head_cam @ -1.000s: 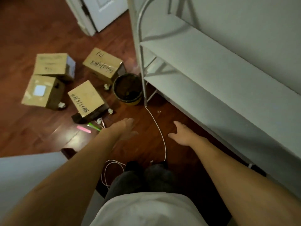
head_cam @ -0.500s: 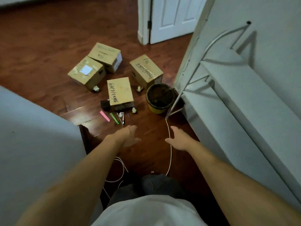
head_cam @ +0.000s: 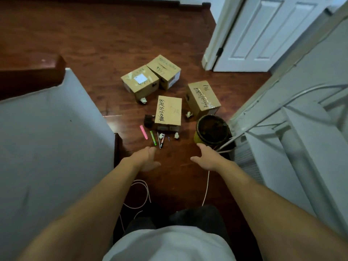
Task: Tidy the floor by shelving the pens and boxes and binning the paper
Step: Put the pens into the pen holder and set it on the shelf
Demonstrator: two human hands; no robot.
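Observation:
Several cardboard boxes lie on the wooden floor: the nearest box [head_cam: 169, 111], one to its right [head_cam: 203, 98], and two touching boxes behind [head_cam: 140, 82] [head_cam: 164, 70]. A pink pen [head_cam: 143, 132], a green pen [head_cam: 153, 138] and thinner pens [head_cam: 162, 140] lie in front of the nearest box. Small crumpled paper balls [head_cam: 143, 100] [head_cam: 188, 114] [head_cam: 176, 135] sit among them. A dark round bin [head_cam: 211, 129] stands beside the white shelf [head_cam: 293, 117]. My left hand [head_cam: 147, 159] hovers open just short of the pens. My right hand [head_cam: 208, 159] is open near the bin.
A grey-white mattress or cushion [head_cam: 47, 147] fills the left side over a dark wooden frame [head_cam: 116, 144]. A white door [head_cam: 263, 32] stands at the back right. Thin white cables [head_cam: 143, 194] [head_cam: 206, 187] trail across the floor near my legs.
The view has swung left and forward, bringing the boxes, pens and bin to the centre. Both hands have stayed open and reached closer to the pens and the bin.

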